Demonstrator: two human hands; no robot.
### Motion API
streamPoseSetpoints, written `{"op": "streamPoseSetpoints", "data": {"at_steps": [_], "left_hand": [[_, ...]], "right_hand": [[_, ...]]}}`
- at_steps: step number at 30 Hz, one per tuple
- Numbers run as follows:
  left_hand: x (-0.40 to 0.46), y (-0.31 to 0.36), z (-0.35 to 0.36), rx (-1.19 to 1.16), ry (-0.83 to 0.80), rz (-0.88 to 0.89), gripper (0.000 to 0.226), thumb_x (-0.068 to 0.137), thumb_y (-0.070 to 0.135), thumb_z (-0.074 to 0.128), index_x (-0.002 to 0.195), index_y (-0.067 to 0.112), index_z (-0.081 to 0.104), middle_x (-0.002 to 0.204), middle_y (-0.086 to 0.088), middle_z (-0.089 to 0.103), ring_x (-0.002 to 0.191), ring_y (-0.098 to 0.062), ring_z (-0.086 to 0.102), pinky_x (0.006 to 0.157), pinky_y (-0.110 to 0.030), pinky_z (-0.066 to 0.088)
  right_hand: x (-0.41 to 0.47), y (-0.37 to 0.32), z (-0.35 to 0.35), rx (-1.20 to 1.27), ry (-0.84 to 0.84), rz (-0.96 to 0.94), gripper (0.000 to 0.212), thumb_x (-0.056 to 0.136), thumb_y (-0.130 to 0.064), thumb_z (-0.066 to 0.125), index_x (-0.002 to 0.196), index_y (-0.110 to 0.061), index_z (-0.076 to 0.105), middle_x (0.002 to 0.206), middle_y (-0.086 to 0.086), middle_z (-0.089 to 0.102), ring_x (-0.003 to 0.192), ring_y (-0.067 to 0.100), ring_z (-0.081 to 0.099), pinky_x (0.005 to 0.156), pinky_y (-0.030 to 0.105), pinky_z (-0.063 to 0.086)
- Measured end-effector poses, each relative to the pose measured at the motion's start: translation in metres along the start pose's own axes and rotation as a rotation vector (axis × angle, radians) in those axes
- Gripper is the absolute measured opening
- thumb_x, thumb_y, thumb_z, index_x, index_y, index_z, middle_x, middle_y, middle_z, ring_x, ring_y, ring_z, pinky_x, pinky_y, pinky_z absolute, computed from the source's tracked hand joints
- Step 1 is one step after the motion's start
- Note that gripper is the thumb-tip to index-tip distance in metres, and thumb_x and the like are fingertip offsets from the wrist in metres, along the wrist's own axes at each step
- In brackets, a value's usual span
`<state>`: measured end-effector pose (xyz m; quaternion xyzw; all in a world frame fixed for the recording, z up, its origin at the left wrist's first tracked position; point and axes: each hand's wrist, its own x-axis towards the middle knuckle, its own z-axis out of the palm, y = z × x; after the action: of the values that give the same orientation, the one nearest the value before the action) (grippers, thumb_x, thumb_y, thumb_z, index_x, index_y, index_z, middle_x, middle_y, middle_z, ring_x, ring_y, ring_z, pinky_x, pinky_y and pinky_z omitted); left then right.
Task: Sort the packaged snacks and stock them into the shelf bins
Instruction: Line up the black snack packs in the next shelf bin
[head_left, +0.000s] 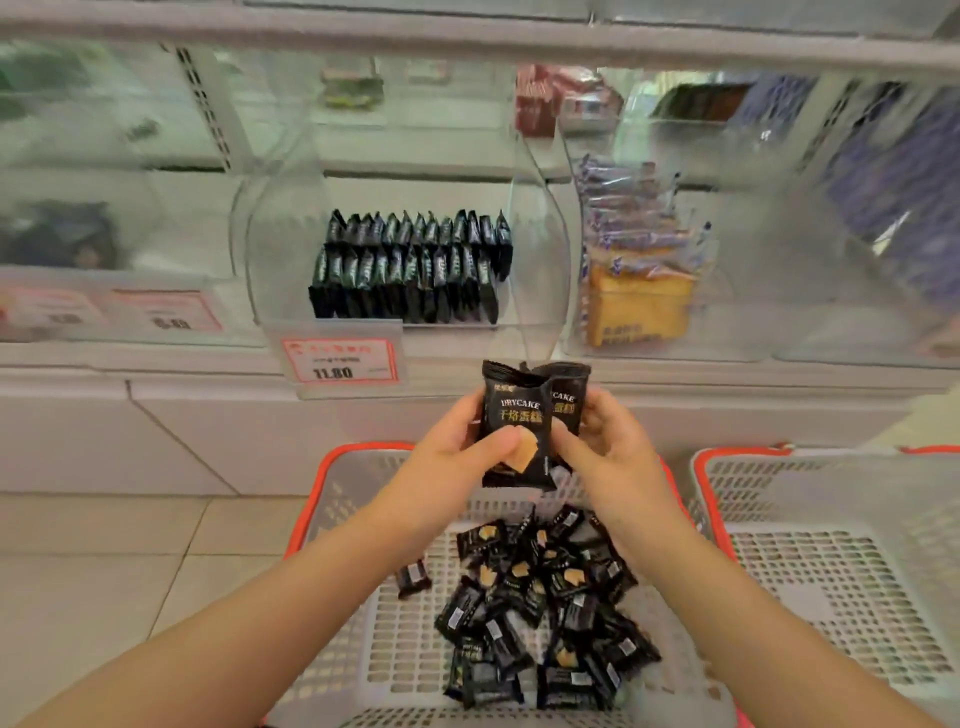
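So both hands are up over the basket, holding a little stack of black DRYCAKE packets (519, 423) between them, right in the middle of the scene and just below the shelf edge. The left hand (457, 447) grips the front packet from the left side, thumb curled across its lower front. The right hand (597, 441) pinches from the right side, fingers wrapped round the packet behind, which peeks out tilted to the right. Looks like two packets at least, can't tell if there's more tucked in there.

Straight below the hands, nearer to the person, there's a grey mesh basket with a red rim (332, 488) on the tiled floor (104, 561), and in it a loose pile of the same black packets (540, 608), all jumbled, some face up, some showing the back. One stray packet (414, 577) sits apart on the left of the pile. A second basket of the same kind (831, 571) stands just beside it on the right.

Farther away, on the shelf, a clear bin (270, 291) holds two neat rows of black packets (410, 265) standing upright, well above the hands. A price tag reading 11.80 (340, 358) hangs on the front at its left. The bin to the right (727, 332) has blue-and-orange toast-looking packs (639, 270) in it. The other bins are too blurry to tell.
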<state>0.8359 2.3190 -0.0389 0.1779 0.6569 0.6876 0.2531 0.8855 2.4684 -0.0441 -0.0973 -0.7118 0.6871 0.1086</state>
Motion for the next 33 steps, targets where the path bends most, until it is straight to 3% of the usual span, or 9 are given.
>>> {"op": "streamPoseSetpoints", "data": {"at_steps": [4, 8, 11, 16, 18, 20, 24, 28, 33], "left_hand": [[-0.002, 0.032, 0.001, 0.012, -0.048, 0.146, 0.029, 0.094, 0.004, 0.045, 0.113, 0.025, 0.051, 0.075, 0.022, 0.065, 0.074, 0.008, 0.058, 0.070, -0.007, 0.044], [0.012, 0.059, -0.010, -0.076, -0.044, 0.198, 0.031, 0.096, 0.002, 0.037, 0.124, 0.012, 0.046, 0.065, 0.022, 0.061, 0.065, 0.009, 0.054, 0.066, -0.004, 0.041], [0.022, 0.073, -0.021, -0.158, -0.023, 0.185, 0.032, 0.097, 0.005, 0.037, 0.125, 0.011, 0.050, 0.085, 0.016, 0.067, 0.083, 0.002, 0.059, 0.080, -0.012, 0.047], [0.050, 0.089, -0.049, -0.136, -0.050, 0.101, 0.026, 0.098, 0.023, 0.039, 0.095, 0.023, 0.065, 0.098, 0.005, 0.068, 0.102, -0.013, 0.060, 0.103, -0.035, 0.038], [0.067, 0.096, -0.063, 0.134, -0.030, 0.068, 0.028, 0.090, 0.041, 0.042, 0.090, 0.028, 0.066, 0.104, 0.004, 0.067, 0.106, -0.016, 0.058, 0.099, -0.032, 0.040], [0.089, 0.101, -0.074, 0.493, -0.028, 0.092, 0.032, 0.090, 0.041, 0.043, 0.111, 0.027, 0.063, 0.118, 0.003, 0.062, 0.111, -0.014, 0.054, 0.095, -0.028, 0.039], [0.137, 0.106, -0.080, 1.211, -0.116, 0.263, 0.035, 0.094, 0.017, 0.045, 0.127, 0.012, 0.054, 0.130, -0.009, 0.055, 0.120, -0.025, 0.050, 0.098, -0.032, 0.041], [0.173, 0.101, -0.077, 1.691, -0.473, 0.305, 0.044, 0.096, 0.013, 0.037, 0.139, 0.018, 0.040, 0.148, -0.001, 0.034, 0.134, -0.024, 0.032, 0.108, -0.042, 0.033], [0.190, 0.091, -0.082, 1.967, -0.560, 0.310, 0.047, 0.095, 0.015, 0.038, 0.140, 0.028, 0.038, 0.147, 0.001, 0.033, 0.130, -0.026, 0.035, 0.099, -0.043, 0.041]], "right_hand": [[0.006, -0.038, 0.018, 0.039, 0.041, -0.147, 0.036, 0.090, 0.002, 0.053, 0.102, -0.031, 0.063, 0.098, -0.014, 0.071, 0.095, 0.002, 0.064, 0.081, 0.017, 0.051], [0.015, -0.067, 0.033, 0.196, -0.036, -0.133, 0.028, 0.093, -0.026, 0.045, 0.096, -0.039, 0.069, 0.100, -0.013, 0.071, 0.099, 0.004, 0.064, 0.084, 0.019, 0.050], [0.024, -0.086, 0.047, 0.007, -0.121, -0.220, 0.018, 0.084, -0.036, 0.056, 0.100, -0.039, 0.065, 0.100, -0.017, 0.070, 0.097, 0.000, 0.064, 0.083, 0.019, 0.051], [0.054, -0.111, 0.055, -0.413, 0.059, -0.246, 0.019, 0.080, -0.031, 0.064, 0.098, -0.034, 0.059, 0.091, -0.012, 0.069, 0.090, 0.008, 0.065, 0.084, 0.034, 0.053], [0.067, -0.124, 0.051, -0.642, 0.142, -0.249, 0.020, 0.078, -0.033, 0.062, 0.096, -0.027, 0.058, 0.081, -0.013, 0.065, 0.080, 0.008, 0.061, 0.071, 0.018, 0.048], [0.079, -0.132, 0.047, -0.890, 0.216, -0.233, 0.021, 0.080, -0.034, 0.061, 0.096, -0.021, 0.055, 0.077, -0.013, 0.059, 0.079, 0.013, 0.057, 0.060, 0.018, 0.038], [0.095, -0.138, 0.049, -1.198, 0.270, -0.112, 0.033, 0.085, -0.036, 0.055, 0.105, -0.011, 0.047, 0.102, 0.009, 0.057, 0.094, 0.027, 0.055, 0.068, 0.029, 0.036], [0.105, -0.134, 0.060, -1.394, 0.265, -0.106, 0.043, 0.090, -0.034, 0.051, 0.120, -0.006, 0.038, 0.118, 0.013, 0.050, 0.107, 0.030, 0.052, 0.082, 0.034, 0.041], [0.132, -0.117, 0.080, -1.651, 0.279, -0.069, 0.052, 0.095, -0.019, 0.040, 0.138, 0.002, 0.019, 0.130, 0.018, 0.044, 0.116, 0.032, 0.047, 0.091, 0.034, 0.041]]}}
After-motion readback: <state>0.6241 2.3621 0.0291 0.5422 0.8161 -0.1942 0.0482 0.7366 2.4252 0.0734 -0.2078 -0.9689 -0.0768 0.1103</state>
